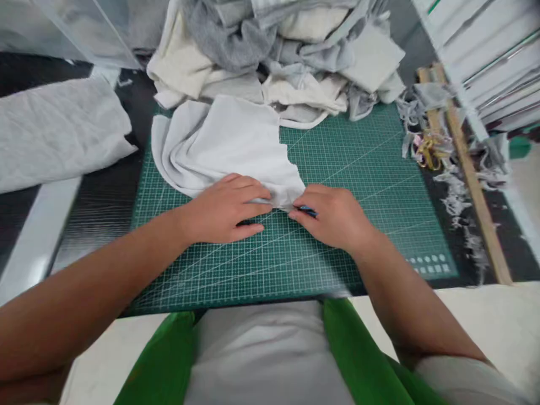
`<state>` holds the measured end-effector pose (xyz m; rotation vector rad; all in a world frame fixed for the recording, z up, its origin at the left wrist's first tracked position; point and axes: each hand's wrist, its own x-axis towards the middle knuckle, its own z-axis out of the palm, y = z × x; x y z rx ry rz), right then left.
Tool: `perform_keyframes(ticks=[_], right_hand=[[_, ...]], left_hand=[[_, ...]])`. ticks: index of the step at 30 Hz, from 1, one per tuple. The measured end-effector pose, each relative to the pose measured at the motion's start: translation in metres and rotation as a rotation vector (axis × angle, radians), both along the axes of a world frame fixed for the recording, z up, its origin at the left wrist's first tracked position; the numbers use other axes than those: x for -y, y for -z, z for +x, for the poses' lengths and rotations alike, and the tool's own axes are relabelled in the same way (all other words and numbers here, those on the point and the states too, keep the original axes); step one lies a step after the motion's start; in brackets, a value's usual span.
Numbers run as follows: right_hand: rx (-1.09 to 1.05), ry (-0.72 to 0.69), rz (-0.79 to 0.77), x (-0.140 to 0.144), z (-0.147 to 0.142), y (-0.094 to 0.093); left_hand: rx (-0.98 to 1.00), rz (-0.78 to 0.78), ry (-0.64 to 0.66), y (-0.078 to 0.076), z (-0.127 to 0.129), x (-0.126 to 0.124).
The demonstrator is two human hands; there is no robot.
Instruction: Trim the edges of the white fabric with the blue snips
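White cloth (230, 143) on green gridded mat (358, 169)

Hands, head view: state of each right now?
Left hand: open, flat, pressing the white cloth onto the green mat.
Right hand: closed on a small dark blue tool at the cloth's edge; what kind of tool cannot be told.

Bare forearms; green apron (358, 360) over grey top (261, 354)

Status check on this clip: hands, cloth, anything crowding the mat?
Left hand flat on white cloth. Right hand grips blue tool at its edge. Fabric pile overlaps cutting mat.
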<state>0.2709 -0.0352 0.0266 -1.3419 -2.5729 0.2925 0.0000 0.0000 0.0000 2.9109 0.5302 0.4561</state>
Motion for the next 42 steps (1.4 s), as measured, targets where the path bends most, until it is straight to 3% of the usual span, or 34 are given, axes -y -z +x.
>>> perform_keyframes(ticks=[42], right_hand=[[0.104, 0.115, -0.086, -0.0020, -0.0092, -0.0043]], left_hand=[[0.021, -0.029, -0.014, 0.0018, -0.0012, 0.0003]])
